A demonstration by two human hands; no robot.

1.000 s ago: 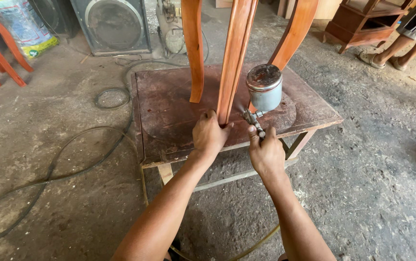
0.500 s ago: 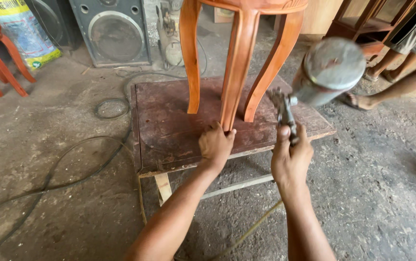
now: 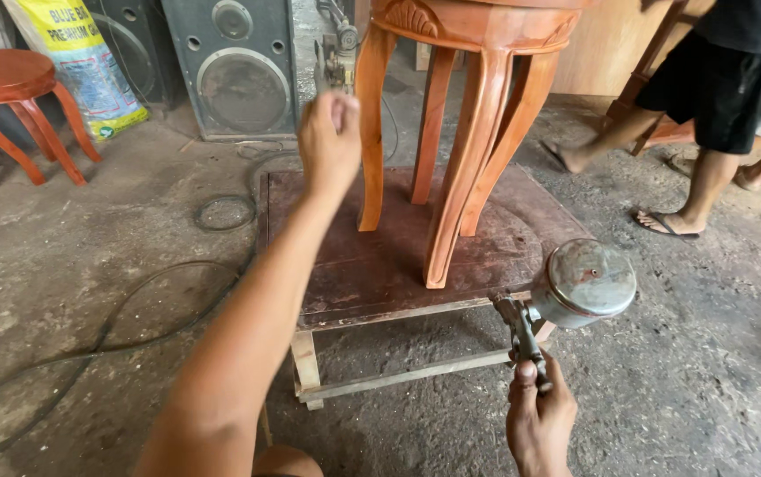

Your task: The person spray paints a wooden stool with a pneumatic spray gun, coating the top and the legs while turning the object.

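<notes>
My right hand (image 3: pixel 539 424) sits low at the frame's bottom edge, fingers wrapped tight around the grip of a spray gun (image 3: pixel 566 296) — its dented metal cup is tipped toward me, lid showing, just off the near right corner of the table (image 3: pixel 345 283). The nozzle itself I cannot make out; the cup hides it. My left hand (image 3: pixel 329 141) is raised and curled almost into a fist beside the upper part of a leg of the wooden stool (image 3: pixel 460 132); whether it grips that leg or only hovers against it, I cannot tell.

The stool stands upright on the low, stained table, its curved legs freshly orange-brown. I judge this to be a pause between coats: the gun is held away while the left hand goes to steady or turn the stool. The next move calls for a firm hold on a leg before the gun comes up.

The stool's seat is cut off at the top. A hose (image 3: pixel 133 309) loops over the floor — where it ends is hidden. Behind stand a speaker (image 3: pixel 230 71), a second stool (image 3: pixel 9 88), and someone's bare legs (image 3: pixel 689 177) in sandals.
</notes>
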